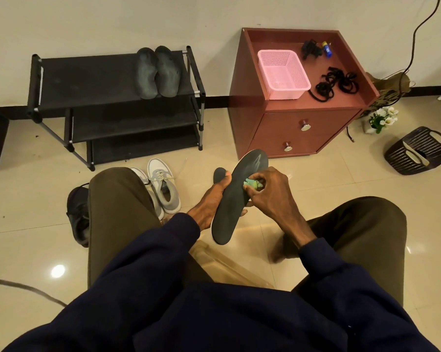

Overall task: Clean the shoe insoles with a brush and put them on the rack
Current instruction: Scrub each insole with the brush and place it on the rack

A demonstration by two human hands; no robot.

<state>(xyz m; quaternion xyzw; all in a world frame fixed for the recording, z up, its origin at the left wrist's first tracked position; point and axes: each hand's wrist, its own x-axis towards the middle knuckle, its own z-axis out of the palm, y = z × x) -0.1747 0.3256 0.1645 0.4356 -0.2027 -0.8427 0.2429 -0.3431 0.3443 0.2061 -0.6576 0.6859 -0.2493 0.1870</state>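
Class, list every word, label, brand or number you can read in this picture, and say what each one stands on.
No text can be read.
Brown paper bag by the wall: dark print, too blurred.
Small blue container on the cabinet: label too small.
Insole held in the left hand: pale streaks, no letters.

The glossy beige tiled floor [341, 179] carries a black three-tier metal-and-fabric shoe rack [87, 80] with two dark grey foam insoles [158, 72] side by side on its top shelf, a reddish-brown wooden cabinet [278, 133] bearing a pink plastic mesh basket [283, 72] and tangled black laces [337, 83], and a pair of grey-and-white sneakers [161, 189].
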